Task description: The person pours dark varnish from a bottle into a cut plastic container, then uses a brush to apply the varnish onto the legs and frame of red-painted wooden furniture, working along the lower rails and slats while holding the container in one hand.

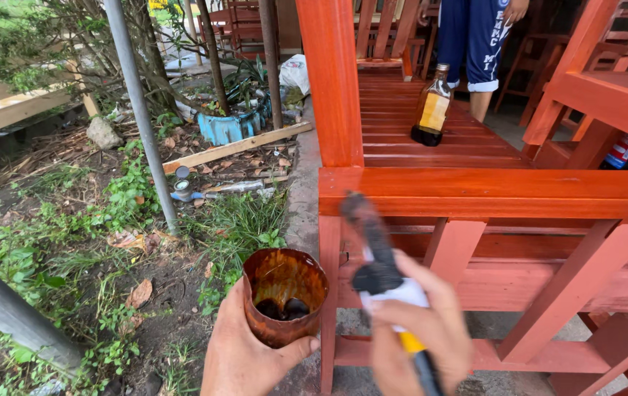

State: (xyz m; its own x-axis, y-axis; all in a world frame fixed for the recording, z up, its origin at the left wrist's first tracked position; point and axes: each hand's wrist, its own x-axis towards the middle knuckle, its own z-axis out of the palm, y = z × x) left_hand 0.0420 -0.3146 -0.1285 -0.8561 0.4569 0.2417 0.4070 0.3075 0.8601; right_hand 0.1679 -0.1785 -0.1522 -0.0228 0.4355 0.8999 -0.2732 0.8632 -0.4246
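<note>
Brush [376,249] upright, bristles up, gripped by right hand [420,337], left hand [244,352] clasping cup [285,297]

L hand [244,352] grips stained cup [285,295], dark liquid inside; R hand [424,337] w/ blurred brush [373,249] by red wooden railing [490,192].

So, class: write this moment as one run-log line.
left hand: holds stained cup | right hand: holds paintbrush, blurred | ahead: red wooden rail
</note>
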